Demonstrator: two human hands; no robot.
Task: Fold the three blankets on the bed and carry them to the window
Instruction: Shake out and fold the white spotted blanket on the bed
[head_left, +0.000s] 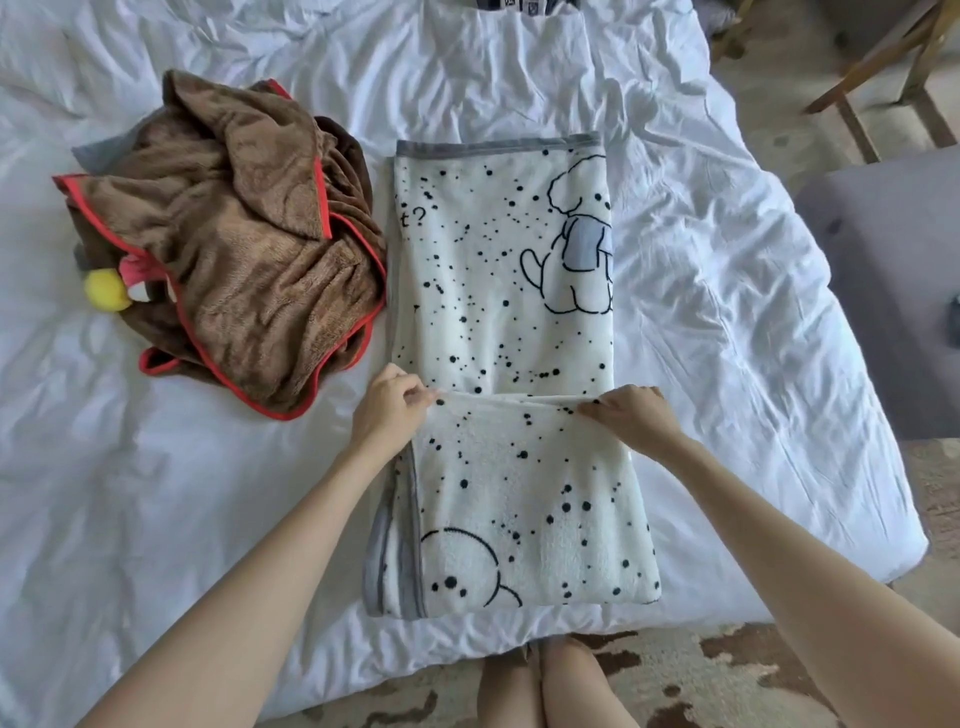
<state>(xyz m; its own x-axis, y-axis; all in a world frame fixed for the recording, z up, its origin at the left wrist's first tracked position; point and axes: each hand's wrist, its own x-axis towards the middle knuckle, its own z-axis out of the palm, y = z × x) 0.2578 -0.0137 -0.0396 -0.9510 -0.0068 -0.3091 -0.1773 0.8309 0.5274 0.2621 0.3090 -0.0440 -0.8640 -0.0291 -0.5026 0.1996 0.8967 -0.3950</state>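
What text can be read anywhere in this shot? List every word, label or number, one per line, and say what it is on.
"t?" - the end of a printed phrase on the white spotted blanket; the rest is hidden by the fold.
Dark item with white marks at the top edge of the bed - cropped and too blurred to read.
Brown blanket - no text visible.

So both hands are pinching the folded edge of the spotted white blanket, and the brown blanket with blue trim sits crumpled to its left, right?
Not quite: the head view shows the brown blanket has red trim, not blue. The rest holds.
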